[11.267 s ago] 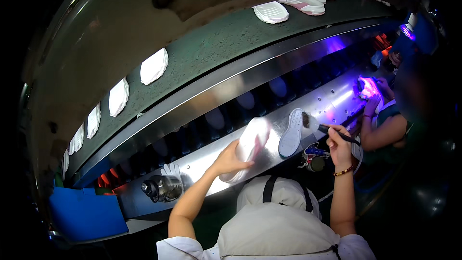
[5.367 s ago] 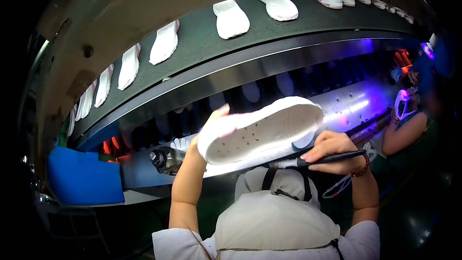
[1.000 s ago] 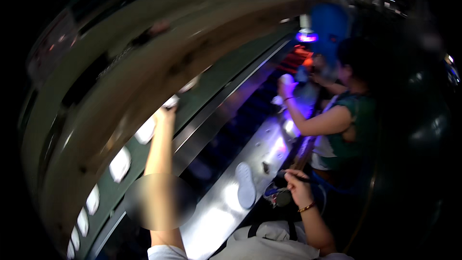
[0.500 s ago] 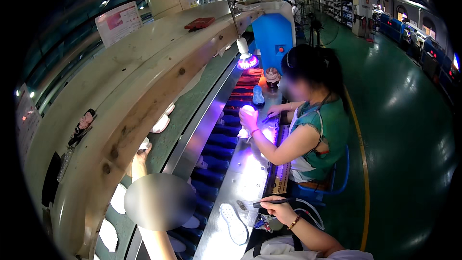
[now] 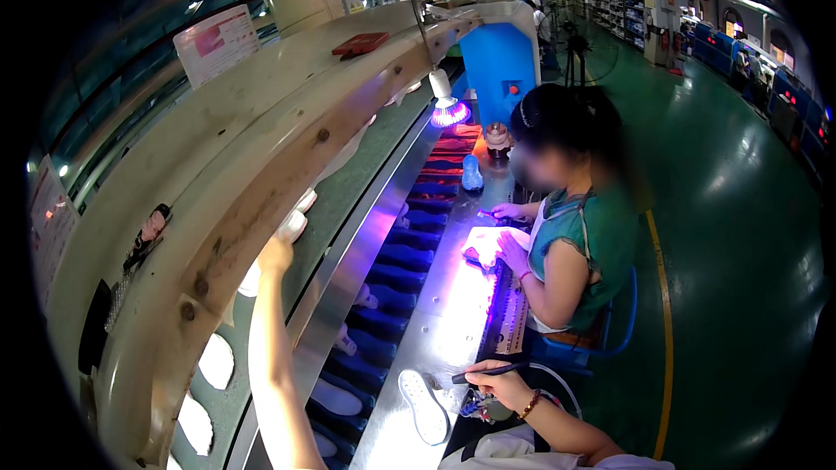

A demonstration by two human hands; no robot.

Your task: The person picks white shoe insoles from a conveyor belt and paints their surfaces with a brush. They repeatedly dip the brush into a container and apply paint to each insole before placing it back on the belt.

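Note:
My left hand [image 5: 276,254] reaches far forward over the green belt, against the near end of a white shoe part [image 5: 293,226]. Its fingertips are hidden, so I cannot see whether they grip it. Another white piece [image 5: 250,282] lies on the belt just left of my wrist. My right hand [image 5: 498,383] is closed around a brush [image 5: 482,372] with a dark handle, its tip pointing left above the metal bench edge. Beside the brush, a white shoe sole [image 5: 423,406] lies on the metal bench [image 5: 428,328].
Dark slatted rollers or trays [image 5: 383,303] holding shoe parts run between belt and bench. A beige overhead housing [image 5: 222,183] arches along the left. Ahead, a co-worker [image 5: 566,235] sits under a purple lamp [image 5: 448,110], handling a brightly lit white piece [image 5: 488,244].
My left hand has moved forward along the belt to the farther shoe part. My right hand has shifted slightly left with the brush. The co-worker's hands have lowered toward the bench.

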